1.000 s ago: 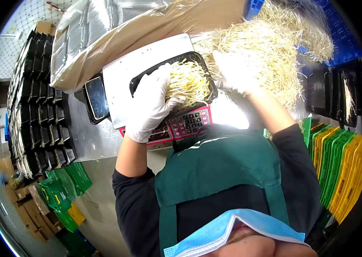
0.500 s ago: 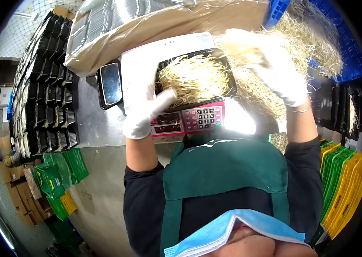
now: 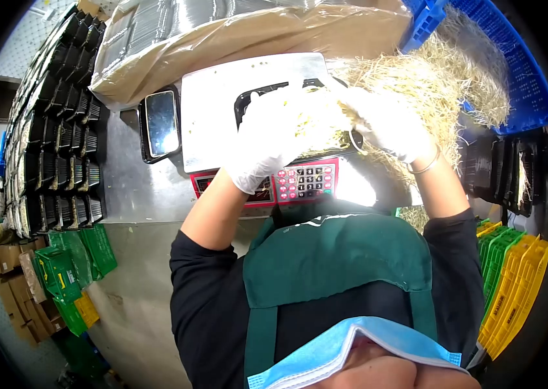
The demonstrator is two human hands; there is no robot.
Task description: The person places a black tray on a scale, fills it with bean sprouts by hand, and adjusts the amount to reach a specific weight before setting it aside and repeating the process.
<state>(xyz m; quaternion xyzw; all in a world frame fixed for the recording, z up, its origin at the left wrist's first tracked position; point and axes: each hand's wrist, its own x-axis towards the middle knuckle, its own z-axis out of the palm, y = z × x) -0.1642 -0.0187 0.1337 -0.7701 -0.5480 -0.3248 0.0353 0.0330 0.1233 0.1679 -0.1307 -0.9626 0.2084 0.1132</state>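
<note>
A black tray (image 3: 243,102) of pale bean sprouts (image 3: 319,129) sits on a white scale plate (image 3: 209,117) with a red keypad (image 3: 306,181). My left hand (image 3: 267,136), in a white glove, lies over the tray's left part at the sprouts; glare blurs its fingers. From the right, my gloved right hand (image 3: 384,123) reaches to the tray's right edge, its fingers bent around some sprouts. Beside and behind that hand spreads a large loose heap of sprouts (image 3: 439,84).
A phone (image 3: 162,123) lies left of the scale. Stacked black trays (image 3: 60,149) stand at the far left. A plastic-wrapped box (image 3: 254,39) is behind the scale. A blue crate (image 3: 526,84) is at the back right, with yellow and green crates (image 3: 513,285) below.
My right hand has moved left and down from the heap to the tray. My left hand has shifted right, from the tray's left side over the sprouts.
</note>
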